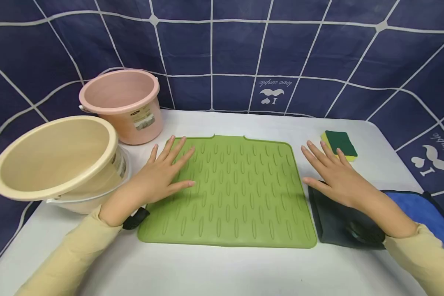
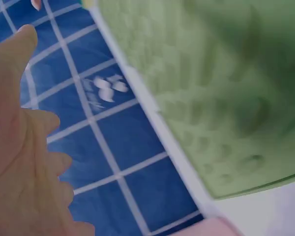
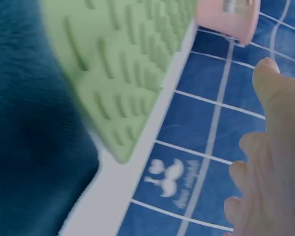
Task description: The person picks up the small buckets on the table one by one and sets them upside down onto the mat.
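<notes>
in the head view, the green mat [image 1: 229, 193] lies flat in the middle of the white table [image 1: 214, 271], its left edge partly hidden by the left hand [image 1: 157, 176], whose fingers are straight and spread. the right hand [image 1: 340, 183], also with spread fingers, is well apart from the left, beyond the mat's right edge; it covers some of the dark grey cloth [image 1: 327, 224] and overlaps the sponge [image 1: 342, 142]. if the hands touch what is below, i cannot tell. the blue cloth [image 1: 414, 205] is cut off at the right. the cream basin [image 1: 52, 156] hides much of the whitish basin [image 1: 85, 203] under it; the pink bucket [image 1: 127, 96] stands behind. white surface extends before the mat, and more narrowly behind it until the checked fabric [image 1: 237, 49]. in the left wrist view, the mat is blurred and cut off, and the left hand shows only partly. in the right wrist view, one mat corner is visible, the cloth beside it is dark and unclear, and the right hand's fingers are cut short by the angle.
</notes>
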### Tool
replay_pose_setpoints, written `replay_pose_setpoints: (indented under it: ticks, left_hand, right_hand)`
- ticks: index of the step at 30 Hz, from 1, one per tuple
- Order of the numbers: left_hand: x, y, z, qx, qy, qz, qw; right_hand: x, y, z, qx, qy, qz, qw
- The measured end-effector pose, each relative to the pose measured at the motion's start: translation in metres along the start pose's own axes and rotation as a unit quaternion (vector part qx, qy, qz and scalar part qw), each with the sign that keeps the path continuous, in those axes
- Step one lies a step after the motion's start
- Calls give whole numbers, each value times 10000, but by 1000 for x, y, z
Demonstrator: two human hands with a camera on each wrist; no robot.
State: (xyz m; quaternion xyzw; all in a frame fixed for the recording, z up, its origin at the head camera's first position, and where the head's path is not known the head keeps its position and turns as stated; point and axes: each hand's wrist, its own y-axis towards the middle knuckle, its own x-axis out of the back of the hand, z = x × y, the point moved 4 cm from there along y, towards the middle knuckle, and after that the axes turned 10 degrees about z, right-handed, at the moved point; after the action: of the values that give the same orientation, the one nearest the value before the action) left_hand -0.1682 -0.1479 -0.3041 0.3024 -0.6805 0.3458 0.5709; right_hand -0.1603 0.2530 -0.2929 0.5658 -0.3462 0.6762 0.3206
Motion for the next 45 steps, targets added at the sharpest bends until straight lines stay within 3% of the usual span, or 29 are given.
replay_pose_setpoints:
  ticks: [3,5,7,10,12,15,19,23,28,32,37,39,42,45]
  left_hand:
    - [25,-16,-15,-335,-11,-326,9989]
    - [46,-34,-18,-543,-168,-610,9965]
    - [67,-58,-11,-658,-502,-984,9917]
    - [85,-98,18,-721,-974,-1571,9801]
    - [84,-125,44,-540,-1212,-1866,9734]
    - [69,-159,81,-71,-1315,-2108,9686]
    - [46,-189,110,291,-1656,-2156,9619]
    - [34,-196,117,295,-1758,-2312,9564]
    - [34,-194,109,101,-1648,-2789,9460]
    - [35,-194,100,-90,-1619,-3164,9347]
    - [33,-189,92,248,-1852,-3512,9175]
    - [33,-187,90,381,-2014,-3661,9077]
    - [35,-185,89,503,-2519,-4072,8765]
    - [40,-185,84,389,-3033,-4380,8453]
  right_hand:
    - [14,-11,5,89,-4,-320,9994]
    - [26,-19,10,119,0,-528,9985]
    - [36,-28,16,132,58,-708,9974]
    - [45,-42,27,179,162,-895,9957]
    - [45,-51,35,236,263,-962,9947]
    - [35,-62,47,232,601,-895,9939]
    - [4,-62,65,208,1237,-574,9904]
    - [-35,-45,84,471,1581,-156,9862]
    - [-72,-26,97,676,2020,628,9750]
    - [-85,-24,99,777,2163,1081,9672]
    - [-86,-27,101,880,1991,1008,9708]
    - [-86,-27,101,905,1952,991,9715]
    - [-86,-27,101,925,1957,1000,9711]
    - [-88,-26,101,980,1915,1004,9714]
